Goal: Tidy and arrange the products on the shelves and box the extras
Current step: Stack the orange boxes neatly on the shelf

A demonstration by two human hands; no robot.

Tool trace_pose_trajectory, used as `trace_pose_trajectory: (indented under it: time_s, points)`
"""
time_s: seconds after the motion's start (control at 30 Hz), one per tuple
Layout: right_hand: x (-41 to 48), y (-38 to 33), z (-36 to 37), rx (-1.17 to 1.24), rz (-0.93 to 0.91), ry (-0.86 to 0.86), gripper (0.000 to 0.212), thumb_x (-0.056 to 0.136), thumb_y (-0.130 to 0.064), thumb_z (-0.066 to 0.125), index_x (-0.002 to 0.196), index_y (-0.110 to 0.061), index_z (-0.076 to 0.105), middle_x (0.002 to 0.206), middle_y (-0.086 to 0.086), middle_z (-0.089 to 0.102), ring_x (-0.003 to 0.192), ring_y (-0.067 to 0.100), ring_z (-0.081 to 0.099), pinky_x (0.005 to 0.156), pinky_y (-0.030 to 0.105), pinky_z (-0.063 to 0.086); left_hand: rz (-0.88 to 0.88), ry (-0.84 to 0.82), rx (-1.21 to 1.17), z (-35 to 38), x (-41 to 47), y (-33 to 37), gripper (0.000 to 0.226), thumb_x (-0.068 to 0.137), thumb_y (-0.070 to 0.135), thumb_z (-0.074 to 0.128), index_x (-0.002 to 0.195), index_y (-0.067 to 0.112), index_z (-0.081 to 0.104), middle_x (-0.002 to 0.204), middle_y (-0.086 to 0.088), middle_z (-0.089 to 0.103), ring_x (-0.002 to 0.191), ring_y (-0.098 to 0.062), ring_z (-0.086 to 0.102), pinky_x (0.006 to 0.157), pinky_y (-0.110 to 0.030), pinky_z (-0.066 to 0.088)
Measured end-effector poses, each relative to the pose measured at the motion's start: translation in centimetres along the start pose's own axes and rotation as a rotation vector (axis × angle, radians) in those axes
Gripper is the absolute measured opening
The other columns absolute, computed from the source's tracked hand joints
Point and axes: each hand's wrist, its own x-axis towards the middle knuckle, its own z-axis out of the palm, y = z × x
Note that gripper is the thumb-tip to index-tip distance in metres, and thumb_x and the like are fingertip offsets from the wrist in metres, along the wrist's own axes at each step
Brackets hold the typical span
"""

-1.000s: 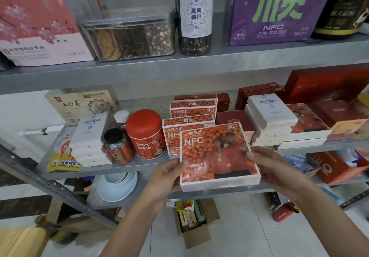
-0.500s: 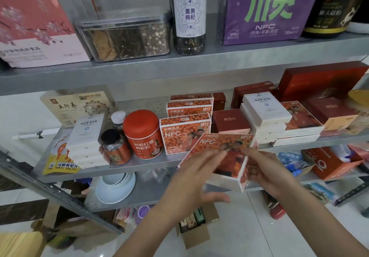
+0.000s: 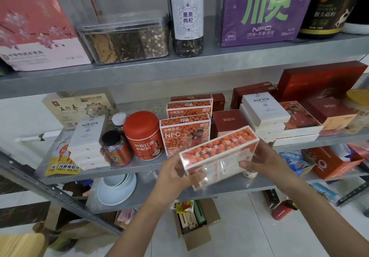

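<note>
We hold the orange box [image 3: 217,154] tilted in front of the middle shelf [image 3: 137,170], left hand [image 3: 175,174] and right hand [image 3: 265,160] each curled round an end, and we judge it must next stand upright before the matching boxes [image 3: 184,135].

Orange-berry-printed box [image 3: 217,153] with white edges, red round tin [image 3: 142,135], purple carton [image 3: 263,11] with green lettering

Three orange NFC boxes [image 3: 185,135] stand on the middle shelf [image 3: 139,170], a fourth box [image 3: 217,153] is held; one red tin [image 3: 142,137]; two small jars [image 3: 115,149].
</note>
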Motion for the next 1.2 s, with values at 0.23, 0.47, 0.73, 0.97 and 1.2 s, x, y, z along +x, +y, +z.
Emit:
trace_pose_trajectory:
  time_s: [0.23,0.47,0.73,0.97,1.2]
  points:
    - [0.9,-0.5,-0.4,-0.016,-0.114,-0.048,0.037,0.058,-0.023,0.082,0.094,-0.021,0.073,0.093,-0.007,0.076,0.086,0.01,0.073,0.066,0.016,0.055,-0.022,-0.023,-0.015,-2.4,0.2,-0.2,0.059,0.063,0.018,0.087,0.116,0.017,0.061,0.113,-0.001,0.072,0.108,-0.02,0.068,0.085,-0.029,0.057]
    - [1.6,-2.3,0.6,-0.349,-0.251,-0.141,0.044,0.066,-0.012,0.087,0.09,-0.043,0.067,0.091,-0.029,0.069,0.088,-0.005,0.066,0.066,0.01,0.052,0.081,-0.09,0.407,-1.9,-0.1,0.3,0.082,0.067,0.059,0.079,0.138,0.043,0.041,0.13,0.027,0.052,0.123,0.001,0.052,0.096,-0.02,0.049]
    - [1.8,-3.5,1.7,-0.171,-0.262,0.004,0.048,0.07,-0.029,0.081,0.111,-0.042,0.061,0.107,-0.025,0.069,0.099,-0.003,0.065,0.078,0.021,0.058,-0.009,0.132,0.104,-0.9,0.5,0.2,0.033,0.079,0.041,0.07,0.104,0.022,0.062,0.097,0.013,0.075,0.086,-0.008,0.072,0.067,-0.017,0.054]
    - [-0.5,-1.7,1.2,0.081,0.121,-0.456,0.102,0.05,-0.055,0.088,0.139,-0.039,0.039,0.129,-0.004,0.064,0.119,0.017,0.061,0.095,0.04,0.052,-0.21,0.265,-0.251,-1.6,1.0,-0.2,0.045,0.077,0.051,0.064,0.114,0.025,0.066,0.106,-0.002,0.075,0.094,-0.023,0.073,0.066,-0.031,0.06]
    - [-1.0,-0.1,2.6,0.174,0.047,-0.225,0.059,0.065,-0.027,0.081,0.119,-0.016,0.062,0.109,-0.003,0.074,0.101,0.017,0.07,0.08,0.031,0.059,-0.13,0.363,0.069,0.0,2.0,0.0,0.043,0.085,0.046,0.064,0.12,0.023,0.053,0.113,0.009,0.069,0.1,-0.01,0.069,0.082,-0.022,0.056]
